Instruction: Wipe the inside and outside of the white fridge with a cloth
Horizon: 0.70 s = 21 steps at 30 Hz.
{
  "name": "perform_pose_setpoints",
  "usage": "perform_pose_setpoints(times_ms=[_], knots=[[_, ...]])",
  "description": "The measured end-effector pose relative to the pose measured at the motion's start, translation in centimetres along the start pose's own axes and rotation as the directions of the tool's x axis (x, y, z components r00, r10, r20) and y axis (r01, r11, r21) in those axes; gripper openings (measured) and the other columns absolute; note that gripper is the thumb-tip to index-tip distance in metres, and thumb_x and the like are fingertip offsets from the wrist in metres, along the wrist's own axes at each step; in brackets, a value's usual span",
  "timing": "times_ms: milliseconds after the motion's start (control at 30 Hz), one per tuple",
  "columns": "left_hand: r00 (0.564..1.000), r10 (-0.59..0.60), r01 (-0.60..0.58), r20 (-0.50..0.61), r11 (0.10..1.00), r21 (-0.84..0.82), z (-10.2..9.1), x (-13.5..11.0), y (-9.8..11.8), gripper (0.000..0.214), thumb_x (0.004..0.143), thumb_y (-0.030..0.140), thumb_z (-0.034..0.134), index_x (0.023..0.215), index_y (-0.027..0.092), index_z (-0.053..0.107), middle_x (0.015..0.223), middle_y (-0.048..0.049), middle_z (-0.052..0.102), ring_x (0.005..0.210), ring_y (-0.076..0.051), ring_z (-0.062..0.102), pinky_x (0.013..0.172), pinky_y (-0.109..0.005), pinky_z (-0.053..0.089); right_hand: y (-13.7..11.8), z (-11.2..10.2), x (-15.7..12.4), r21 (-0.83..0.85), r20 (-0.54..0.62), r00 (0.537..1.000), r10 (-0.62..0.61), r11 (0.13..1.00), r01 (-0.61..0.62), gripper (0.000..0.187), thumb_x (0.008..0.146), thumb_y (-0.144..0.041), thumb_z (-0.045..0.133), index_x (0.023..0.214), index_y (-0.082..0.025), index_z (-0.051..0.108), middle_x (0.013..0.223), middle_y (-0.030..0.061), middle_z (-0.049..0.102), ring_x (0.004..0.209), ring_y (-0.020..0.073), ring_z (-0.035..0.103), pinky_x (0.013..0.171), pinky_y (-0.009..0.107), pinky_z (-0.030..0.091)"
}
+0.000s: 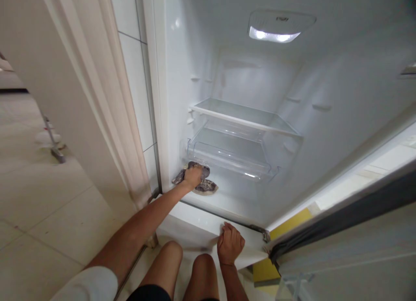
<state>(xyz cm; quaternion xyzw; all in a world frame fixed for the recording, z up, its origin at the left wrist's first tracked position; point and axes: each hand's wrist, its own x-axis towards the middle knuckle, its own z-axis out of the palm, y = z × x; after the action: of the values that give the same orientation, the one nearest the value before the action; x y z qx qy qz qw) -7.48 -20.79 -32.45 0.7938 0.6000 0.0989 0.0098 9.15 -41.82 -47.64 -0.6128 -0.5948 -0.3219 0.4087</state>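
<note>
Your left hand clutches the patterned cloth, fingertips hidden, on the fridge floor, left and near of the clear drawer. Your right hand, fingers curled, meets the near ledge; grip unclear.

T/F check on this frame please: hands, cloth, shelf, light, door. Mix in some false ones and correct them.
1. The left hand is on a patterned cloth. True.
2. The right hand is on the patterned cloth too. False: it is at the white front ledge below the compartment.
3. The refrigerator light is lit. True.
4. The patterned cloth lies on top of the glass shelf. False: it lies on the refrigerator floor, lower than that shelf.
5. The refrigerator door is closed. False: it stands open, on the right of the picture.
</note>
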Motion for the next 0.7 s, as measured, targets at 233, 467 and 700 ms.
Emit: perform_pose_setpoints(times_ms=[233, 467, 700], knots=[[0.975, 0.077, -0.065, -0.208, 0.996, 0.063, 1.1, -0.9, -1.8, 0.046, 0.092, 0.008, 0.043, 0.135, 0.008, 0.056, 0.132, -0.0209, 0.063, 0.132, -0.03, 0.055, 0.121, -0.047, 0.03, -0.1, -0.3, 0.3, -0.009, 0.03, 0.999, -0.013, 1.0, 0.013, 0.023, 0.106, -0.021, 0.041, 0.099, -0.018, 0.062, 0.095, 0.0084, 0.073, 0.089, 0.0211, 0.061, 0.081, 0.035, 0.035], [0.966, 0.14, -0.126, -0.215, 0.989, 0.081, 2.3, 1.8, -1.5, 0.041, 0.095, 0.008, 0.044, 0.132, 0.004, 0.061, 0.127, -0.0251, 0.066, 0.123, -0.036, 0.06, 0.108, -0.049, 0.043, 0.0, 0.0, 0.0, -0.004, 0.032, 0.999, 0.0, 1.0, 0.0, 0.024, 0.107, -0.021, 0.04, 0.1, -0.019, 0.062, 0.095, 0.009, 0.073, 0.089, 0.0213, 0.062, 0.081, 0.036, 0.036], [0.941, 0.312, -0.309, -0.13, 0.95, 0.048, 3.1, 5.4, -1.8, 0.035, 0.096, 0.034, 0.065, 0.125, 0.015, 0.063, 0.127, -0.0112, 0.065, 0.112, -0.024, 0.065, 0.097, -0.048, 0.055, 0.0, 0.1, -0.1, 0.008, 0.016, 1.0, 0.008, 1.0, -0.008, 0.027, 0.107, -0.023, 0.038, 0.098, -0.02, 0.063, 0.096, 0.0091, 0.074, 0.09, 0.0214, 0.063, 0.082, 0.036, 0.037]])
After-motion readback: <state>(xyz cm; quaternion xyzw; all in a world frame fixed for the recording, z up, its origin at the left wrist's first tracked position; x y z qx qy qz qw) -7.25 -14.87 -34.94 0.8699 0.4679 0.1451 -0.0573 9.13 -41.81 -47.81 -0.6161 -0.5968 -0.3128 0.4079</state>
